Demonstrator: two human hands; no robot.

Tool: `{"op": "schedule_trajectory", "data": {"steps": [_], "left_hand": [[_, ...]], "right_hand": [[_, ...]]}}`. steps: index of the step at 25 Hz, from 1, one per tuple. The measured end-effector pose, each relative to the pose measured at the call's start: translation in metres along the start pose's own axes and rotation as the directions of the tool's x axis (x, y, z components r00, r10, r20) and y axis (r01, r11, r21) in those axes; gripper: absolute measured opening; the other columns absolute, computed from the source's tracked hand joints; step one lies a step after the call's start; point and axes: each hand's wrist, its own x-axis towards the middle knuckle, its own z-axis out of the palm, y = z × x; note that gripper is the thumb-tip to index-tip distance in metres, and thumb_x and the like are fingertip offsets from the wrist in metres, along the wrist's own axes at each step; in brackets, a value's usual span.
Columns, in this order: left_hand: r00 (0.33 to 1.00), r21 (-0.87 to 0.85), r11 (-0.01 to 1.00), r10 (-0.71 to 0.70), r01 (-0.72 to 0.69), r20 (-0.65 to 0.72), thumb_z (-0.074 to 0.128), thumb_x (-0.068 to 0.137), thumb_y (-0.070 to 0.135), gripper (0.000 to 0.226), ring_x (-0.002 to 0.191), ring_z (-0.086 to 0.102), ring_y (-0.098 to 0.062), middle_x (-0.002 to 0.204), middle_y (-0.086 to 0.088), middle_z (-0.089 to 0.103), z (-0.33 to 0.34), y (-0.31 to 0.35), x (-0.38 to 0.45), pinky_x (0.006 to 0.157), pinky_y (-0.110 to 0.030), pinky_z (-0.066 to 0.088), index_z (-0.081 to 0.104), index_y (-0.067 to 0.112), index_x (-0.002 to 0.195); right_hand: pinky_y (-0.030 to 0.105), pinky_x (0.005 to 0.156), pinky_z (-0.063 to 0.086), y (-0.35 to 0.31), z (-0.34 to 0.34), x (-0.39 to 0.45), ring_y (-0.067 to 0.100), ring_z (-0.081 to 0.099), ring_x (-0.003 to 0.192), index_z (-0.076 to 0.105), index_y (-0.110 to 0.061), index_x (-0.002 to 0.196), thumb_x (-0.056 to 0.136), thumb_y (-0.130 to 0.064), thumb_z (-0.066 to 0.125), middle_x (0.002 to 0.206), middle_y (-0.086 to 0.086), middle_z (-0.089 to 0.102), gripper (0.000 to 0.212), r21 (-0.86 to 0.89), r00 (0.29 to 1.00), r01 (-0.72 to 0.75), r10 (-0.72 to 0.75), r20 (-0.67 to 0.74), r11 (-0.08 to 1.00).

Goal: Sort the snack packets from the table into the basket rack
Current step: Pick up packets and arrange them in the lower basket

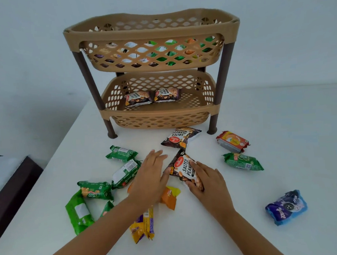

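Observation:
A tan two-tier basket rack (152, 29) stands at the back of the white table (280, 121). Its lower basket holds two salted peanut packets (151, 97); the upper basket shows several packets through the lattice. My right hand (205, 181) grips a dark salted peanut packet (182, 168) lying on the table. My left hand (149, 177) lies flat with fingers spread, its thumb touching that packet's left edge. A second peanut packet (181, 138) lies just in front of the rack. An orange packet (168, 198) sits partly under my left hand.
Several green packets (96, 189) lie scattered at the left, and another green one (242, 161) at the right below a red-orange biscuit pack (232, 141). A yellow-purple packet (143, 226) lies under my left forearm. A blue-purple packet (287, 207) sits at the right front. A dark bed frame (13, 192) borders the left.

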Motion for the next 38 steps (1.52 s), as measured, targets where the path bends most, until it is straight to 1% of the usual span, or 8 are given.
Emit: {"op": "schedule_trajectory", "data": {"steps": [4,9,13,16,25,29,32,38], "left_hand": [[0.990,0.051,0.998,0.048,-0.042,-0.132,0.040,0.093,0.005,0.041,0.122,0.043,-0.026,0.129,-0.011,0.051,0.002,0.009,0.063,0.100,-0.035,0.039,0.044,0.017,0.132],[0.977,0.004,0.983,-0.182,0.183,0.110,0.040,0.096,0.022,0.040,0.125,0.040,-0.030,0.141,-0.010,0.041,0.027,0.007,0.110,0.101,-0.042,0.040,0.042,0.028,0.135],[0.957,0.163,0.983,-0.123,0.082,0.262,0.043,0.091,0.050,0.055,0.130,0.034,-0.034,0.150,-0.012,0.030,0.043,0.015,0.126,0.107,-0.043,0.033,0.027,0.036,0.142],[0.918,0.143,0.987,-0.127,0.077,0.376,0.045,0.090,0.050,0.058,0.132,0.029,-0.038,0.156,-0.011,0.006,0.057,0.021,0.125,0.109,-0.046,0.030,0.021,0.042,0.142],[0.906,0.095,0.992,-0.118,0.087,0.406,0.046,0.093,0.037,0.049,0.131,0.025,-0.037,0.157,-0.003,-0.001,0.052,0.012,0.117,0.108,-0.047,0.030,0.029,0.045,0.138],[0.922,0.114,0.989,-0.134,0.098,0.362,0.043,0.095,0.034,0.044,0.128,0.030,-0.035,0.157,-0.001,0.003,0.049,0.012,0.107,0.106,-0.045,0.034,0.033,0.046,0.136],[0.948,0.154,0.984,-0.134,0.091,0.290,0.041,0.097,0.032,0.042,0.126,0.033,-0.035,0.156,-0.006,0.008,0.046,0.014,0.096,0.103,-0.043,0.037,0.034,0.043,0.137],[0.973,0.218,0.975,-0.076,0.027,0.218,0.036,0.098,0.025,0.040,0.119,0.041,-0.036,0.151,-0.016,0.021,0.027,0.022,0.079,0.097,-0.043,0.043,0.038,0.037,0.136]], "right_hand": [[0.044,0.109,0.033,0.001,-0.001,0.001,0.015,0.049,0.121,0.039,-0.032,0.137,0.085,-0.043,0.054,0.135,-0.004,0.052,0.055,0.036,0.997,-0.070,0.071,-0.027,0.997],[0.047,0.102,0.039,0.002,-0.004,0.000,0.017,0.051,0.107,0.048,-0.028,0.130,0.080,-0.031,0.057,0.124,-0.002,0.058,0.051,0.119,0.981,-0.173,0.182,-0.070,0.978],[0.046,0.102,0.038,0.001,-0.005,0.002,0.016,0.049,0.106,0.048,-0.029,0.129,0.078,-0.028,0.056,0.122,-0.005,0.058,0.051,0.104,0.983,-0.162,0.170,-0.070,0.981],[0.045,0.104,0.036,0.004,-0.003,0.001,0.011,0.047,0.106,0.046,-0.031,0.131,0.078,-0.031,0.054,0.122,-0.008,0.056,0.053,0.137,0.984,-0.159,0.167,-0.053,0.978],[0.046,0.114,0.016,0.003,0.000,0.002,0.013,0.047,0.120,0.038,-0.036,0.136,0.073,-0.063,0.044,0.126,-0.010,0.053,0.068,0.003,0.995,-0.094,0.094,0.039,0.996],[0.046,0.114,0.020,0.002,-0.007,0.001,0.013,0.049,0.117,0.042,-0.033,0.133,0.076,-0.055,0.054,0.124,-0.007,0.055,0.062,0.054,0.993,-0.082,0.077,0.084,0.995],[0.038,0.092,0.047,0.007,-0.016,-0.007,0.014,0.058,0.096,0.057,-0.024,0.123,0.075,-0.040,0.067,0.110,-0.002,0.065,0.052,0.120,0.999,-0.052,0.052,0.007,0.991],[0.017,0.072,0.044,0.009,-0.049,0.002,0.003,0.058,0.091,0.055,-0.046,0.110,0.079,-0.032,0.069,0.097,-0.017,0.062,0.037,0.413,0.958,-0.283,0.274,0.082,0.866]]}}
